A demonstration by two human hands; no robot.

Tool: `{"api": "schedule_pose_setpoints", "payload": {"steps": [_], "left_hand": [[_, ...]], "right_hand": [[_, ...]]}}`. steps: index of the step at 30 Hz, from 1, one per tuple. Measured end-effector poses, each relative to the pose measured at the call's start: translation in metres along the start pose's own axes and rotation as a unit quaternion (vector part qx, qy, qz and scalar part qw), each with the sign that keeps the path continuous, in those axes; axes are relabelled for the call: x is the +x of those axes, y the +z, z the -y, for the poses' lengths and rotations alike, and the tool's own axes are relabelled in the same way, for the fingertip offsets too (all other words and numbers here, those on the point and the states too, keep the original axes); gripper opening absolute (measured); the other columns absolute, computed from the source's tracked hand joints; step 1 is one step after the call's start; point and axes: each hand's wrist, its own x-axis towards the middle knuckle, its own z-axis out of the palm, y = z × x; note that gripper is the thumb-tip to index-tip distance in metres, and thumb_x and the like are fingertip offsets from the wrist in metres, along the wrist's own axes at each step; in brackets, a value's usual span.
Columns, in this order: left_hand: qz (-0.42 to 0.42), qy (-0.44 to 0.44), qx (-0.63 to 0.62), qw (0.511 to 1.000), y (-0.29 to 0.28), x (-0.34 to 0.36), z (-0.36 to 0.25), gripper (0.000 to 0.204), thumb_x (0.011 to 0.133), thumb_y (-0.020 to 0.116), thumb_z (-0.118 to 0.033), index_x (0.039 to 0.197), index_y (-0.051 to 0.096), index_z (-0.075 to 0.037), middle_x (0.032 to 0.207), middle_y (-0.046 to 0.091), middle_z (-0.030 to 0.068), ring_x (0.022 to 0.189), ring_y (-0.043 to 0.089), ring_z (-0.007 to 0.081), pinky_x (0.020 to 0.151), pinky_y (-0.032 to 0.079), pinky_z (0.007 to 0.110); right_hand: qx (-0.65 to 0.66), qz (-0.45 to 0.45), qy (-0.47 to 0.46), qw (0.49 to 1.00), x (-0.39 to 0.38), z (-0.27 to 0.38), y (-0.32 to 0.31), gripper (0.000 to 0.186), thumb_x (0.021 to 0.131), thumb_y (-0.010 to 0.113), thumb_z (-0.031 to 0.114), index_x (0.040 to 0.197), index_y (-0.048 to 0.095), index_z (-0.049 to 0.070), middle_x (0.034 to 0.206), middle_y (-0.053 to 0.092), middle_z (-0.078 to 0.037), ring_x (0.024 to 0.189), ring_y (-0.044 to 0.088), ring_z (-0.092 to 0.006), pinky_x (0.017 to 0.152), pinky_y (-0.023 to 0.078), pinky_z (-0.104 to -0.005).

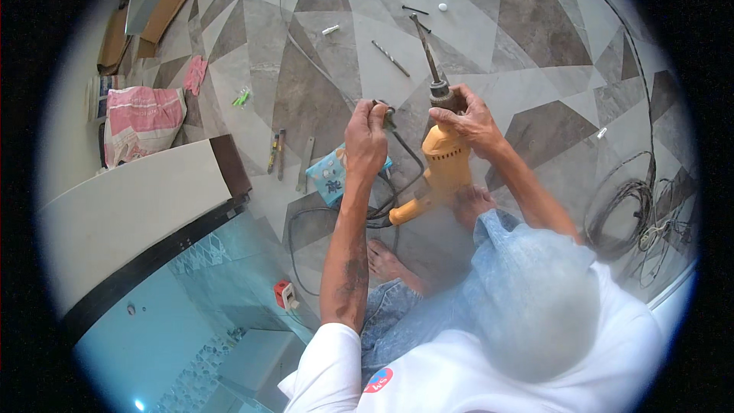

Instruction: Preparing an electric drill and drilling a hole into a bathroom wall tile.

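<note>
A yellow power drill (446, 159) stands tilted in front of me, its long drill bit (425, 47) pointing away. My right hand (478, 124) is closed around the drill's front, with fingers at the dark chuck (441, 94). To the left of the chuck, apart from it, my left hand (366, 138) is closed on a small dark tool (388, 116), mostly hidden by the fingers; a black cord (409, 149) loops down from it toward the drill's handle. Below the left hand, a blue patterned packet (327, 176) lies on the floor, partly covered by my wrist.
A loose drill bit (391, 58) and dark bolts (415, 10) lie ahead on the tiles. Chisel-like rods (280, 154) and a flat metal bar (306, 164) are at left, near a pink-and-white sack (144, 124). Coiled cable (631, 210) lies at right; my bare feet (386, 261) are close to the drill.
</note>
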Motion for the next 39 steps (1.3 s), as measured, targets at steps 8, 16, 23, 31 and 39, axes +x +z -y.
{"api": "schedule_pose_setpoints", "payload": {"steps": [8,16,23,31,39], "left_hand": [[0.095,-0.052,-0.245,0.963,0.016,0.004,-0.02,0.019,0.099,0.052,-0.022,0.093,0.062,-0.007,0.078,0.058,-0.003,0.069,0.05,0.005,0.06,0.039,0.022],[0.119,-0.192,-0.373,0.9,0.026,0.011,-0.031,0.015,0.096,0.055,-0.014,0.092,0.06,0.0,0.072,0.057,0.0015,0.058,0.052,0.0067,0.049,0.04,0.018],[0.15,-0.23,-0.378,0.884,0.024,0.018,-0.033,0.017,0.096,0.055,-0.014,0.096,0.059,0.002,0.075,0.058,0.0044,0.058,0.056,0.0097,0.048,0.044,0.021],[0.183,-0.253,-0.385,0.869,0.016,0.022,-0.041,0.017,0.096,0.055,-0.013,0.096,0.058,0.003,0.075,0.059,0.0055,0.059,0.057,0.01,0.047,0.045,0.021],[0.206,-0.229,-0.351,0.884,0.018,0.022,-0.049,0.018,0.096,0.055,-0.014,0.096,0.058,0.003,0.078,0.059,0.0053,0.061,0.058,0.0106,0.053,0.049,0.022]], "right_hand": [[-0.15,-0.103,-0.025,0.983,-0.005,0.0,0.009,0.054,0.075,0.08,0.035,0.107,0.054,0.0,0.098,0.063,-0.008,0.092,0.059,-0.0164,0.081,0.049,-0.0319],[-0.039,0.004,-0.043,0.998,-0.006,0.006,-0.008,0.064,0.08,0.077,0.031,0.125,0.05,-0.006,0.115,0.053,-0.012,0.102,0.058,-0.021,0.093,0.046,-0.0335],[0.013,0.01,-0.063,0.998,-0.019,0.022,-0.004,0.046,0.078,0.08,0.03,0.108,0.054,0.007,0.092,0.058,-0.002,0.096,0.053,-0.0126,0.086,0.044,-0.0291],[0.163,0.063,-0.046,0.984,-0.019,0.019,-0.006,0.036,0.088,0.069,0.02,0.111,0.045,0.004,0.103,0.057,-0.007,0.102,0.054,-0.0141,0.089,0.045,-0.0313],[0.117,0.062,-0.063,0.989,-0.021,0.021,-0.004,0.032,0.09,0.064,0.021,0.109,0.044,0.005,0.099,0.055,-0.005,0.095,0.053,-0.012,0.082,0.046,-0.0302]]}}
